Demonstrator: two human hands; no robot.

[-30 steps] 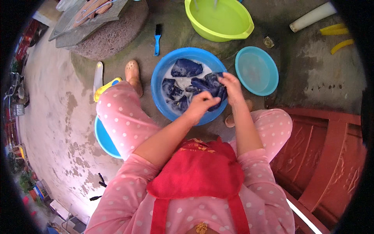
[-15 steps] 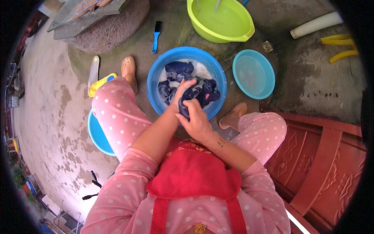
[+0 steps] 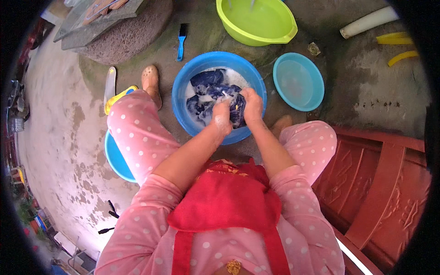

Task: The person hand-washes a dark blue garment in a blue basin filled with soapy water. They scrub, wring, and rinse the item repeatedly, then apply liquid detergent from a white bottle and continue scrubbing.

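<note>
A blue basin (image 3: 179, 75) stands on the ground between my feet, with white suds and a dark navy wet garment (image 3: 208, 79) bunched in it. My left hand (image 3: 222, 112) is closed on part of the cloth near the middle of the basin, suds on its wrist. At the basin's right side my right hand (image 3: 252, 104) grips the same garment, its fingers curled over the fabric. A dark fold of cloth hangs between the two hands. Some of my fingertips are hidden in the cloth.
Beyond the basin lie a blue brush (image 3: 181, 48) and a lime-green tub (image 3: 238, 34) of water. A turquoise basin (image 3: 299, 106) stands at right, another blue basin (image 3: 114, 158) by my left leg. A red metal panel (image 3: 389, 183) is at lower right, a stone block (image 3: 123, 39) at upper left.
My hands were close together, the right crossing near the left wrist. Now they are apart: the right has moved right and farther away, and both grip the garment, with cloth between them.
</note>
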